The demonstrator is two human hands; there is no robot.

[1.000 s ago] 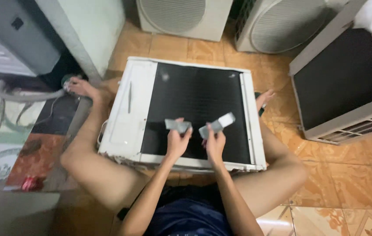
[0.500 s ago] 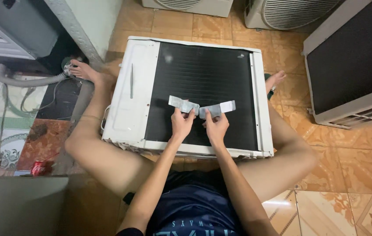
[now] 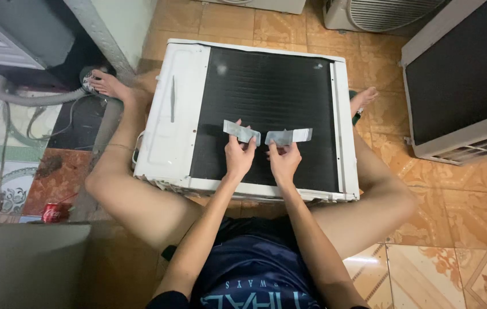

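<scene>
- While the person is sitting on the floor w/ legs spread, an air conditioner unit (image 3: 180,131) is lying flat between the knees, its black fin grille (image 3: 266,103) facing up.
- Left hand (image 3: 239,155) is hovering over the lower part of the grille; thumb and fingers are pinching shut on the near end of a grey strip (image 3: 241,131), prob. tape, which is angling up and to the left.
- Right hand (image 3: 283,160) is sitting just beside the left, nearly touching it; fingertips are closing on the left end of a second grey strip (image 3: 289,137), which is running out to the right, approx. level.
- The two strips' inner ends are lying near each other above the hands, a small gap showing between them; whether either strip is sticking to the grille, cannot tell.
- A thin grey rod-like item (image 3: 172,98) is resting on the white panel at the unit's left.
- Left foot (image 3: 106,84) is resting by a grey hose (image 3: 31,98); right foot (image 3: 362,98) is sticking out past the unit's right edge.
- A red drink can (image 3: 54,213) is lying on the floor at left, well apart from the hands.
- A second cabinet w/ dark grille (image 3: 461,74) is standing at right; a round fan guard (image 3: 381,11) is showing at top.
</scene>
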